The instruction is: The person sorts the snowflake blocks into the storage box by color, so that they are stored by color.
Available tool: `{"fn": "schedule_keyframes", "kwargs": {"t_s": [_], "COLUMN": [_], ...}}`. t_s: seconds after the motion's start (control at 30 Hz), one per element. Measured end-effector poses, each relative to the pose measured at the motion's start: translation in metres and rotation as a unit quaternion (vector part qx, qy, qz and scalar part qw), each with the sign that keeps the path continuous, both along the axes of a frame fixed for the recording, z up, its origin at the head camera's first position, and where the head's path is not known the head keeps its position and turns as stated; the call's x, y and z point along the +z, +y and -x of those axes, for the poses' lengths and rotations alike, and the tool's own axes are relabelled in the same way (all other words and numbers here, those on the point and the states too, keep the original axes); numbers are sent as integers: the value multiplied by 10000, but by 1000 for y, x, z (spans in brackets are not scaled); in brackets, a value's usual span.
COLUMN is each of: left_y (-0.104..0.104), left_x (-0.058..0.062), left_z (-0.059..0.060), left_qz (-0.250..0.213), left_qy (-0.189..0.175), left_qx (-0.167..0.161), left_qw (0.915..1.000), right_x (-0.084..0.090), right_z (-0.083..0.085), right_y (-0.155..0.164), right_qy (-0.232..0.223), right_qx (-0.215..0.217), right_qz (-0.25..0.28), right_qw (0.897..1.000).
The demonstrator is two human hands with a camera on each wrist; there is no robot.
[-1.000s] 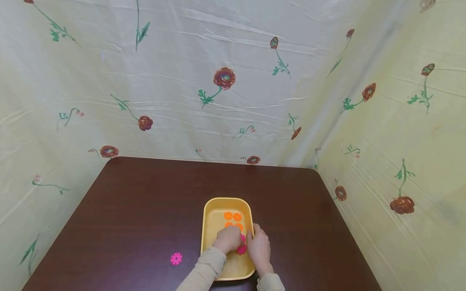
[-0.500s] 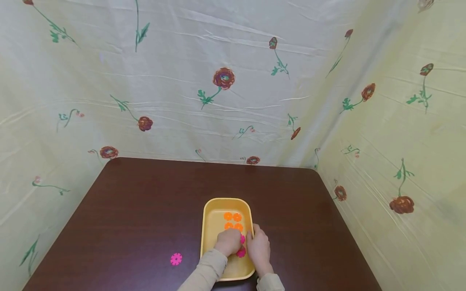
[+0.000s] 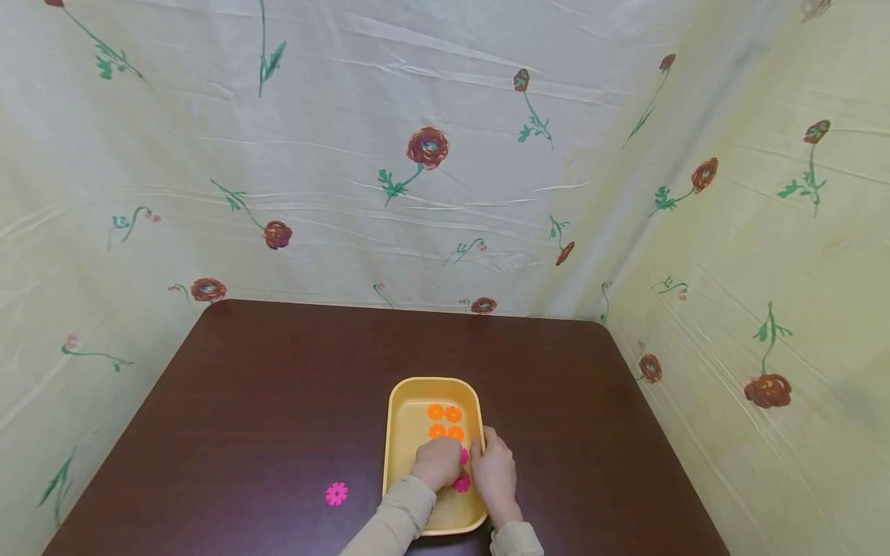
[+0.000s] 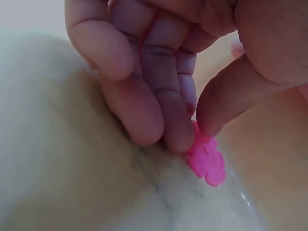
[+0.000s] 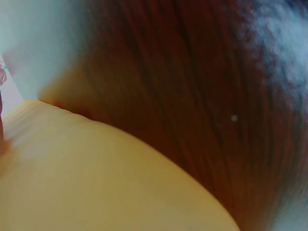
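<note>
Inside the shallow yellow plastic tray (image 3: 401, 432), toward its near end, the left hand (image 3: 436, 462) pinches a small pink flower-shaped plastic disc (image 4: 206, 158): its fingers (image 4: 163, 115) are curled, with the thumb pressing the disc's upper edge against them. The disc's lower petals touch or nearly touch the tray floor. The right hand (image 3: 495, 472) lies along the tray's right rim, just beside the left hand; whether its fingers grip the rim or only rest there cannot be told. Beyond the hands, in the tray's far half, four orange flower-shaped discs (image 3: 444, 422) lie in a close two-by-two block. A second pink flower disc (image 3: 337, 493) sits on the dark brown wooden tabletop (image 3: 278, 386), to the left of the tray and well apart from it.

The pinch takes only the disc's edge, so I judge that the piece could twist or slip free and land crooked. The curled hand also hovers close to the orange block and could nudge those discs out of line. If the right hand gives no real hold, the light tray might slide on the smooth tabletop.

The head view shows the whole layout but hides the pinch behind knuckles. The left wrist view shows the pinch plainly and nothing else. The right wrist view gives only blurred tray rim and tabletop, with no fingers visible.
</note>
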State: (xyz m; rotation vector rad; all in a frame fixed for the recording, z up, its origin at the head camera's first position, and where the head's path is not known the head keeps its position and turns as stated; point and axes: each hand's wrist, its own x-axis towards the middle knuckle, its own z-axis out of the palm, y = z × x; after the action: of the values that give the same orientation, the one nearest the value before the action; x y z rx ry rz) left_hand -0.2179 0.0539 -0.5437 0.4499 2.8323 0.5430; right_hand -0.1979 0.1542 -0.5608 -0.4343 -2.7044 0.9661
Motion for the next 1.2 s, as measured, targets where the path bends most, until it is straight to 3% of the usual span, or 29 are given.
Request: {"fn": "schedule_keyframes", "kwargs": {"t_s": [0.27,0.77,0.83,0.93,1.07,1.2], "left_y": [0,-3,-4,-8,-17,-29], "left_x": [-1,15,18,23,31,40], "left_z": [0,-10,-11,-11,-8,-4], "left_qz": [26,-129,-63,55,91,-91], "left_qy": [-160,-211,-14,653,1630,2077], "left_qx": [21,-70,-78,-95,-40,73], "left_qw": [9999,9997,9999,9978,9866,9781], "right_x": [0,-1,-1,-1,0,1], "right_z": [0,-1,-1,-1,1,1], "right_y": [0,1,1,0,0,-1], "right_qy": [-37,12,-8,-25,-114,-280], "right_qx": [-24,22,12,21,3,-37], "right_qz": [8,-32,-26,-22,16,109], "right_qw": [10000,10000,10000,10000,9999,9995]}}
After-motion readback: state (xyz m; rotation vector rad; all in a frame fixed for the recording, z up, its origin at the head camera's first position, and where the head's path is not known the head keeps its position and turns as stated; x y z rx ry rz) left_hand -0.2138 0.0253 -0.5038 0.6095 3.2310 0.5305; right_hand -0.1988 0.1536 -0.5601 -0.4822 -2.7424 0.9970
